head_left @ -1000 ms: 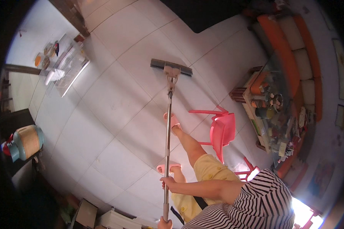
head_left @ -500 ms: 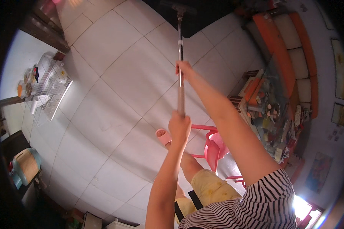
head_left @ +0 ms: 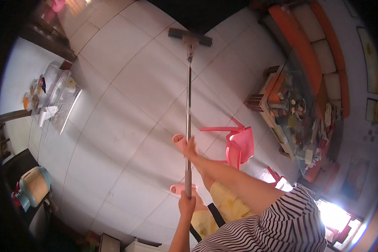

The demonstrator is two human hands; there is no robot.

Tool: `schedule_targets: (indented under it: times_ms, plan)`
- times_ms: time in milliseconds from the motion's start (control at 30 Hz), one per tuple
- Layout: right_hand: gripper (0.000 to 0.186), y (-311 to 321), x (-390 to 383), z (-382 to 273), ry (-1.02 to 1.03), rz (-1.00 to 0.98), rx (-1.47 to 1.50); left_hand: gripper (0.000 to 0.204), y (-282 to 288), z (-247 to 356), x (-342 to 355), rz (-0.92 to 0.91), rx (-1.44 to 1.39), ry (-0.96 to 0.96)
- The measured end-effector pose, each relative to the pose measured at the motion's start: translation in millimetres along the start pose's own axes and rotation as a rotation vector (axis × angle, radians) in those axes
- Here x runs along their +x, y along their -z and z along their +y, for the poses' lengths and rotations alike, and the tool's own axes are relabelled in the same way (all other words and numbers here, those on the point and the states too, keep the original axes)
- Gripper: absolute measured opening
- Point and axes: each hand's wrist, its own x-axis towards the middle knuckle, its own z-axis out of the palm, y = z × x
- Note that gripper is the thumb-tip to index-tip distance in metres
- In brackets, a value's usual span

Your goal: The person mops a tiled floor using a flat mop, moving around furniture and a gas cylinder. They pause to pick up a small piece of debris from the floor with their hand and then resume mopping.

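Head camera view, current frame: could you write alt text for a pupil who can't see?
A person's left hand holds a mop, the blurred right hand farther up its pole, the wide mop head ahead over pale floor tiles. To the right are a red chair, a crowded glass-topped table and an orange sofa.

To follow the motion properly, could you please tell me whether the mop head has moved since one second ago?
Yes, the mop head has moved away from the pink chair, toward the corner of the black area.
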Motion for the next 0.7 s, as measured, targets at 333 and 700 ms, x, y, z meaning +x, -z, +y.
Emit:
schedule_targets:
  times_ms: [333, 700]
  plan:
    - [0.027, -23, -268, 69, -0.456, -0.366, 0.325, 0.040, 33, -205, -219, -0.141, 0.210, 0.355]
    - [0.012, 67, 43, -11, -0.234, -0.017, 0.585, 0.022, 4, 50, 31, 0.156, 0.069, -0.165]
